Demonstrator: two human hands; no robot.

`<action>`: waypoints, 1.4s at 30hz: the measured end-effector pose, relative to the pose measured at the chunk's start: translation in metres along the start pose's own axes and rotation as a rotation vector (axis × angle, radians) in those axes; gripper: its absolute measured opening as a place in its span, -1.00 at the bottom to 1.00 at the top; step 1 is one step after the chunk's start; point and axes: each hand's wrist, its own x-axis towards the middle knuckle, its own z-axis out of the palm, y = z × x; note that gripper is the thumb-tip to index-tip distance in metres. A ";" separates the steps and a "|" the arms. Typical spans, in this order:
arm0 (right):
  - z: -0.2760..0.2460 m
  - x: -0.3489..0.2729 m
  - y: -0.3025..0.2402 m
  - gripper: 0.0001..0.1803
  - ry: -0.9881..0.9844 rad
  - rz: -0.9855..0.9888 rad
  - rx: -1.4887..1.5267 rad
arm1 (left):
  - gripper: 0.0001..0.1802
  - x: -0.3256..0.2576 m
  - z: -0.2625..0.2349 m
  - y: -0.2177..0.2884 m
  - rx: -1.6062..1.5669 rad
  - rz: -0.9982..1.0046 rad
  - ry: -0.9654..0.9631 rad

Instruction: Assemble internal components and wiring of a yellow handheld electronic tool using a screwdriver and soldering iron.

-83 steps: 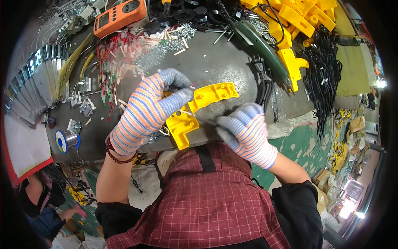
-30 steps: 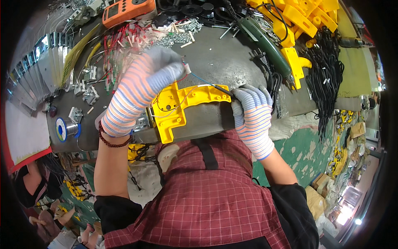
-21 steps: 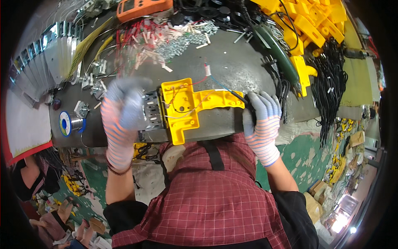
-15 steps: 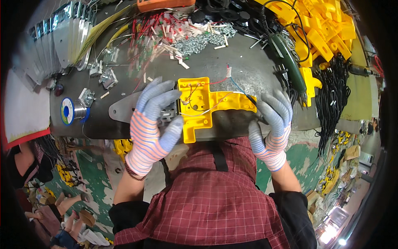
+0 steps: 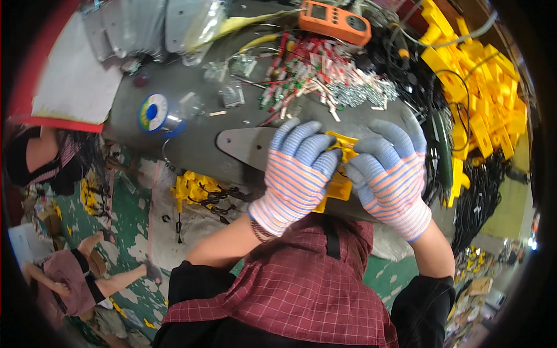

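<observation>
Both my hands wear striped work gloves and meet over a yellow plastic housing (image 5: 338, 190) near the table's front edge. My left hand (image 5: 299, 177) grips the housing's left side, its fingers closed. My right hand (image 5: 391, 180) covers the right part, including the narrow handle. Its fingers are bent, with the tips close to the left fingertips at the housing; whatever they pinch is hidden. A flat grey metal plate (image 5: 246, 146) with a rounded end sticks out to the left from under my left hand. The housing's wires are hidden behind my gloves.
A solder spool (image 5: 155, 113) stands at left, with metal plates (image 5: 180, 23) behind. Wired parts (image 5: 313, 64), screws (image 5: 362, 91) and an orange meter (image 5: 335, 22) lie at the back. At right are a green tool (image 5: 444, 153), yellow housings (image 5: 484, 98) and black cables (image 5: 476, 203).
My right hand has closed from a spread pose and moved over the housing toward my left hand. The view has shifted, so the table's things appear further right and lower.
</observation>
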 end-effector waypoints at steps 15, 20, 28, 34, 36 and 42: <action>-0.033 -0.023 -0.035 -0.55 -0.003 -0.082 0.550 | -0.68 -0.179 -0.066 -0.086 0.051 -1.002 0.500; 0.005 -0.014 -0.080 -0.72 -0.052 -0.173 0.967 | -0.75 -0.169 -0.080 -0.083 -0.532 -1.174 0.274; 0.035 -0.035 -0.103 -0.76 -0.079 -0.101 1.080 | -0.59 -0.175 -0.080 -0.115 -0.371 -0.970 0.463; 0.049 -0.044 -0.108 -0.73 -0.162 -0.046 1.187 | -0.85 -0.152 -0.094 -0.060 -0.433 -0.987 -0.280; 0.051 -0.045 -0.117 -0.56 -0.175 0.164 1.197 | -0.84 -0.137 -0.108 -0.026 -0.823 -1.300 -0.284; 0.069 -0.040 -0.149 -0.41 0.042 0.383 1.429 | -0.68 -0.101 -0.127 0.018 -1.314 -1.129 0.002</action>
